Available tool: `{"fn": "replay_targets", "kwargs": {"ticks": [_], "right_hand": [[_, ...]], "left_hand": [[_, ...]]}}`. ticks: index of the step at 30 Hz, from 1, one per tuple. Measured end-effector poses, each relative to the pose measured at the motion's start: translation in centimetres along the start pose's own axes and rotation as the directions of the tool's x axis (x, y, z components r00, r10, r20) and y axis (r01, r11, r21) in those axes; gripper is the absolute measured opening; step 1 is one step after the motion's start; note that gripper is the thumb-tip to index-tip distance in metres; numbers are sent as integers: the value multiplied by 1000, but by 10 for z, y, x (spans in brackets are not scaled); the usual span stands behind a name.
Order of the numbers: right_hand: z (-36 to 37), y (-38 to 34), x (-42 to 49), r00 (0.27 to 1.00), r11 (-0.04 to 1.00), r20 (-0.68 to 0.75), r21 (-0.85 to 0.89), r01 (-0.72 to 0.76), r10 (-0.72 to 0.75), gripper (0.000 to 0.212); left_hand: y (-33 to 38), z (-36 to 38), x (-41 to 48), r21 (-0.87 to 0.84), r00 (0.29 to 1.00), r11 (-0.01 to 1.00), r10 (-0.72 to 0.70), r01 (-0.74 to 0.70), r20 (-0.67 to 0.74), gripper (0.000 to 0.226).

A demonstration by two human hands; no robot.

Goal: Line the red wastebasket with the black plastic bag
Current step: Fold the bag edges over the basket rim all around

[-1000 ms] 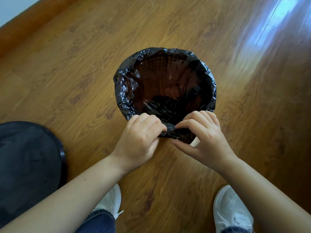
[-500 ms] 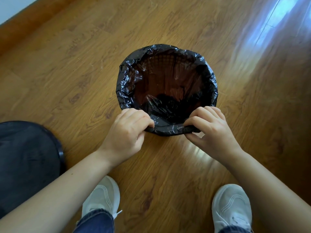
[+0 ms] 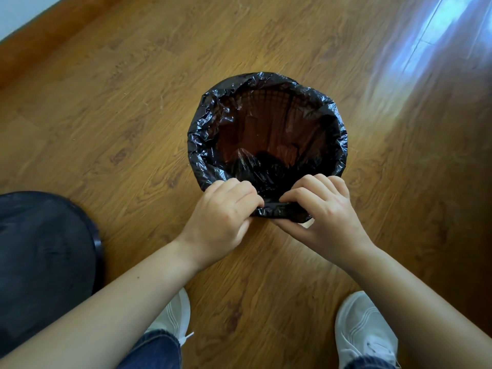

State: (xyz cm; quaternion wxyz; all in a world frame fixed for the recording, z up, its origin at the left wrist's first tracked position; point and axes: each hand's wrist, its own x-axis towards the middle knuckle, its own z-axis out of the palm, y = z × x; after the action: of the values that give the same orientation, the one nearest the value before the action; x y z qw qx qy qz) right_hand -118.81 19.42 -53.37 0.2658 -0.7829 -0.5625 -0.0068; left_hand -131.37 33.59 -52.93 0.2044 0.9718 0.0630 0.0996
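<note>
Black plastic bag [image 3: 202, 145] folded over the rim of the red wastebasket [image 3: 269, 129], both hands pinching its near edge.

Compared with half a second ago, the hands sit closer together on the near rim, and only a short stretch of bunched film shows between them. The left hand [image 3: 222, 217] is curled nearly closed, fingertips nipping the fold; the right hand [image 3: 323, 215] pinches the same fold, its thumb under the film and its fingers bent over the top. The wastebasket stands on the wood floor [image 3: 106, 102], beyond two white sneakers [image 3: 364, 334]. Its red mesh wall shows dimly through the thin, crinkled, glossy liner, which gathers darker at the bottom.
</note>
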Motion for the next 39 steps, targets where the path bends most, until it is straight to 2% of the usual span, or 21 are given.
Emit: {"fn": "replay_targets", "kwargs": {"ticks": [4, 10, 16, 20, 21, 26, 31, 34, 39], "right_hand": [[-3, 6, -1, 998, 998, 25, -25, 56, -56, 21], [0, 10, 0, 1000, 1000, 14, -26, -11, 11, 6], [-4, 16, 2, 998, 996, -20, -63, -64, 63, 9], [2, 7, 2, 998, 994, -41, -100, -53, 49, 12], [4, 4, 3, 998, 992, -41, -115, -53, 48, 15], [12, -10, 5, 994, 985, -22, -134, -106, 104, 17], [2, -13, 6, 999, 998, 23, -56, -20, 21, 24], [-4, -8, 8, 998, 999, 57, -33, 28, -26, 20], [-2, 1, 10, 994, 999, 107, -37, 8, -4, 13]], "left_hand": [[-6, -1, -4, -8, 1000, 1000, -11, 11, -1, 25], [-12, 0, -6, 1, 997, 999, -53, 53, -59, 29], [-15, -2, -4, 12, 995, 997, -78, 79, -53, 24], [-8, -1, -3, 9, 997, 998, -64, 65, -53, 59], [-4, -1, -1, 1, 997, 999, -53, 53, -61, 58], [4, 4, 2, -17, 998, 1000, -22, 21, -64, 21], [-2, 4, -4, 9, 996, 999, -30, 31, -86, 19], [-5, 3, -4, 11, 996, 999, -44, 45, -82, 22], [-9, 4, -7, -7, 994, 997, -76, 76, -81, 22]]}}
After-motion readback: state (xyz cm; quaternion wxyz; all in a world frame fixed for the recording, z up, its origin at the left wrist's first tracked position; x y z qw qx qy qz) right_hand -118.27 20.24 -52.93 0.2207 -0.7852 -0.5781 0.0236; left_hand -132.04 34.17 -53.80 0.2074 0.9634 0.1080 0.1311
